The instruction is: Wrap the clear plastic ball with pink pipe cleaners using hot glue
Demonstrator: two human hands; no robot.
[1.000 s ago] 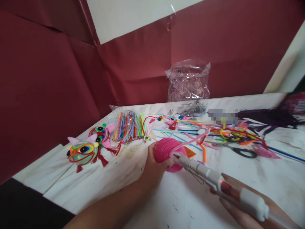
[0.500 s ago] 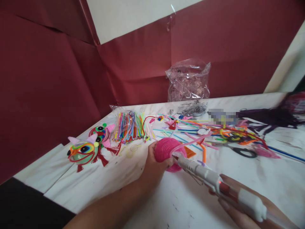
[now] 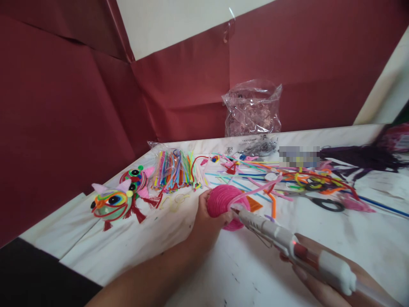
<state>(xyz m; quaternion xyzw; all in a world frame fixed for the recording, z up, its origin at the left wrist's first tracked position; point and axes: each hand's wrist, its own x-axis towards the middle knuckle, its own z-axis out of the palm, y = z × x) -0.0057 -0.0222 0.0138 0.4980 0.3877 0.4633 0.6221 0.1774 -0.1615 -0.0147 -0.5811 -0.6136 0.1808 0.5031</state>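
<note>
My left hand (image 3: 206, 221) grips a pink ball wound from pipe cleaner (image 3: 220, 200) just above the white table (image 3: 134, 247). A loose pink pipe cleaner strand (image 3: 258, 187) trails from the ball to the right. My right hand (image 3: 322, 283) is wrapped round a white glue gun (image 3: 287, 245) low at the right. The gun's nozzle touches the ball's right side, where the strand meets it.
Two finished colourful fish-like figures (image 3: 118, 196) lie at the left. A bundle of coloured pipe cleaners (image 3: 174, 170) and a scatter of loose ones (image 3: 287, 177) cover the middle, with black scissors (image 3: 326, 200) among them. A clear plastic bag (image 3: 252, 108) leans on the red backdrop.
The glue gun has slid slightly left along with my right hand; the nozzle stays at the ball. My left hand and the ball have hardly moved.
</note>
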